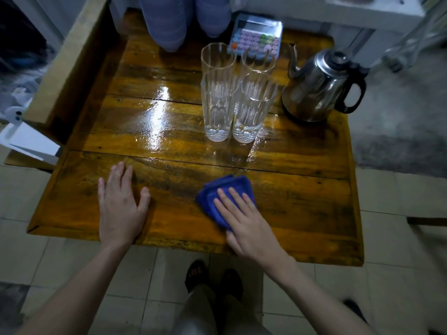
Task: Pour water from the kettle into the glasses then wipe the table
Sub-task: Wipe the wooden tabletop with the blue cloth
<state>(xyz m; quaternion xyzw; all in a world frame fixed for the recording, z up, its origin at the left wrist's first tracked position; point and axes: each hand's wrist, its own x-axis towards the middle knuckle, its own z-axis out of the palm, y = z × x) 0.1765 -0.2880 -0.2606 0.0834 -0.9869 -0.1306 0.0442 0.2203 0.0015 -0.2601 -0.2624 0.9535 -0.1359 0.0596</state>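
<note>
Two tall clear glasses stand side by side on the wooden table [169, 213]: the left glass [217, 93] and the right glass [254, 97]. A steel kettle [319, 85] with a black handle stands just right of them, spout pointing left. My right hand [246, 218] lies flat on a folded blue cloth [217, 197] near the table's front edge, pressing it onto the wood. My left hand [121, 204] rests flat on the table to the left, fingers spread, holding nothing. The wood around and in front of the glasses shines wet.
A calculator [256, 36] with coloured keys lies at the table's back, behind the glasses. Another person's knees in striped trousers [169, 22] sit at the far edge. A raised wooden ledge [72, 56] runs along the left. Tiled floor and my feet lie below.
</note>
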